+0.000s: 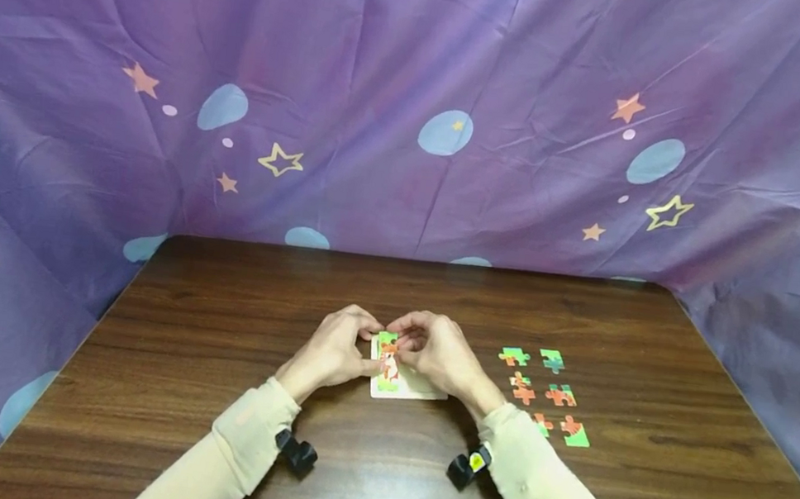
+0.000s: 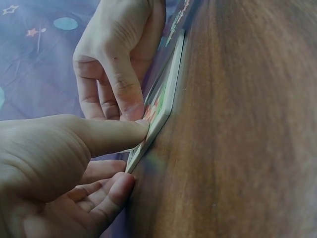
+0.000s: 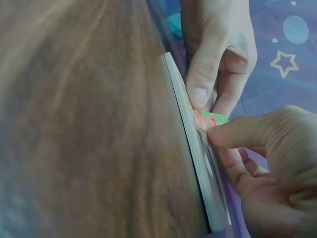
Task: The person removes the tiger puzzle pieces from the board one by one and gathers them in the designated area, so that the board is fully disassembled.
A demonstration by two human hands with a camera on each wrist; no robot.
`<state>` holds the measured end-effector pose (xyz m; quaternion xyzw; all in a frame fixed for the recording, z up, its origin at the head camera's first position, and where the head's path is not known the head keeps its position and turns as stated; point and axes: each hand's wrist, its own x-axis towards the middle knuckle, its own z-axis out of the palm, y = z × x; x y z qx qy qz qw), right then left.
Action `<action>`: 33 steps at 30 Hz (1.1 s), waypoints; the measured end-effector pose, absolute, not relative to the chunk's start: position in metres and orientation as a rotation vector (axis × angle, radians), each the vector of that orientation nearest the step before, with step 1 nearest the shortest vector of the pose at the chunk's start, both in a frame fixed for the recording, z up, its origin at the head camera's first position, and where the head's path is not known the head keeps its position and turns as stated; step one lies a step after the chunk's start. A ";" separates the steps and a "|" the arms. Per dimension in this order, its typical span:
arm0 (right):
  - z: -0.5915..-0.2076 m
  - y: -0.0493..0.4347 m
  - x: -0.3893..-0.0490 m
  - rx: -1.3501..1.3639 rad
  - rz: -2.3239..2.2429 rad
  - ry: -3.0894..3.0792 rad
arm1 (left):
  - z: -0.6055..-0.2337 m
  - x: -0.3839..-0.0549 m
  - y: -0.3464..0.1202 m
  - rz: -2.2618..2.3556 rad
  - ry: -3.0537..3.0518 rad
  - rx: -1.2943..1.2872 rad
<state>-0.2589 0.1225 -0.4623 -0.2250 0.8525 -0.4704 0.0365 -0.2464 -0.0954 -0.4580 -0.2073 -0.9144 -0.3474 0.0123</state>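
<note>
A small pale puzzle tray (image 1: 420,388) lies on the table between both hands, with green and orange puzzle pieces (image 1: 388,375) along its left side. My left hand (image 1: 337,350) grips the tray's left edge, thumb over the top and fingertips against the outer side. From the right, my right hand (image 1: 441,356) reaches over the tray. Between its thumb and fingers it pinches a green and orange puzzle piece (image 3: 216,119), which stands tilted at the tray's far left part in the right wrist view. The fingers partly cover this piece.
To the right of the tray, several loose puzzle pieces (image 1: 562,395) lie in two rough columns on the brown wooden table (image 1: 199,425). A purple curtain (image 1: 391,74) with stars hangs behind the table and along its sides. Each wrist wears a black strap mount (image 1: 297,454).
</note>
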 end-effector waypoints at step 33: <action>-0.448 0.142 -0.266 -0.705 -1.423 2.643 | -0.453 -0.243 -0.103 -1.201 -2.999 -0.677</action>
